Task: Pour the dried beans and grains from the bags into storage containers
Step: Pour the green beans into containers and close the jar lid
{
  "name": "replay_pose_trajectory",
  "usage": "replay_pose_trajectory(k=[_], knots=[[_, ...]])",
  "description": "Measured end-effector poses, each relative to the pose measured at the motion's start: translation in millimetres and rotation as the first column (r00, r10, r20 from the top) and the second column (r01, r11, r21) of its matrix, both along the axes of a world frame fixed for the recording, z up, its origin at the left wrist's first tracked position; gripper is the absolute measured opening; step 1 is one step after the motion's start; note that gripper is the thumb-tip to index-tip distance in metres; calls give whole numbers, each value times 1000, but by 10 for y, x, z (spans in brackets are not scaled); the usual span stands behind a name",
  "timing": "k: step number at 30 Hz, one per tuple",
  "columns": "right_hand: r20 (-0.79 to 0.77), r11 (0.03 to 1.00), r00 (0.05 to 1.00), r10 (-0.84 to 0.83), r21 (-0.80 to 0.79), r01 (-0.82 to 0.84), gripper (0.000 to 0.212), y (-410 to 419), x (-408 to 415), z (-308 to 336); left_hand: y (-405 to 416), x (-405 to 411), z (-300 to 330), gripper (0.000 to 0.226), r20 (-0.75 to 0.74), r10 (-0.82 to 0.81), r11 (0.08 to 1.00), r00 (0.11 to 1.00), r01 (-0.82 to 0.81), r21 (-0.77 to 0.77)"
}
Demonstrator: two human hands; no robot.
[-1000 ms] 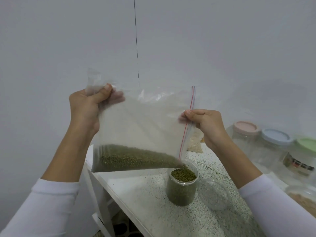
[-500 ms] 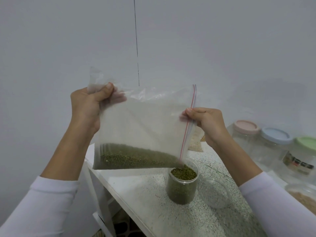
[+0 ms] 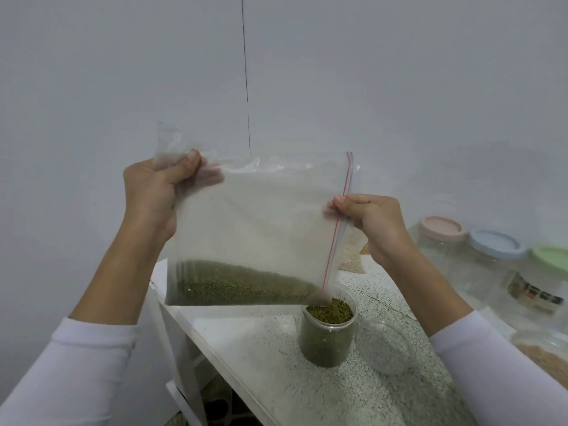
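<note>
left hand (image 3: 153, 195) pinches bag (image 3: 255, 229) corner at 10 o'clock, right hand (image 3: 373, 219) pinches zip edge | beans (image 3: 239, 282) slide to open corner over jar (image 3: 329, 329) on desk (image 3: 276, 364) | risk: jar's nearly full, tip steeper and you'll spill beans

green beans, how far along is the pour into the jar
Done: the jar is nearly full. In hand: left hand and right hand tip the bag, its corner at the jar mouth. Left: beans still in the bag, and the lid lies beside the jar.
</note>
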State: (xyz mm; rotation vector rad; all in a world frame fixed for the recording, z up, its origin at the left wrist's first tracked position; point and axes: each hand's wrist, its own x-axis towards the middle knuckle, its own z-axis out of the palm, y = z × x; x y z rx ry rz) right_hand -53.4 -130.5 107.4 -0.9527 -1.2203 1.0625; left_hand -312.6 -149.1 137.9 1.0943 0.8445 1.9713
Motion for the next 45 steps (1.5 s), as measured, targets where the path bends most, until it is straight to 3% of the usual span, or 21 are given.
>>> replay_pose_trajectory(k=[17, 29, 37, 41, 45], knots=[[8, 1000, 1000, 8, 10, -8, 8, 31, -4, 24, 22, -43, -18, 14, 8, 9, 1000, 1000, -10, 15], [44, 999, 998, 51, 8, -52, 7, 16, -37, 5, 21, -34, -25, 36, 42, 1, 1000, 999, -2, 27], [30, 998, 998, 62, 14, -62, 5, 39, -77, 28, 26, -93, -20, 36, 20, 16, 999, 1000, -16, 28], [10, 998, 998, 67, -1, -67, 5, 63, -105, 53, 18, -82, 13, 17, 37, 35, 999, 999, -36, 20], [1, 998, 998, 62, 10, -62, 5, 81, -121, 61, -6, -115, 44, 27, 26, 38, 999, 999, -38, 22]])
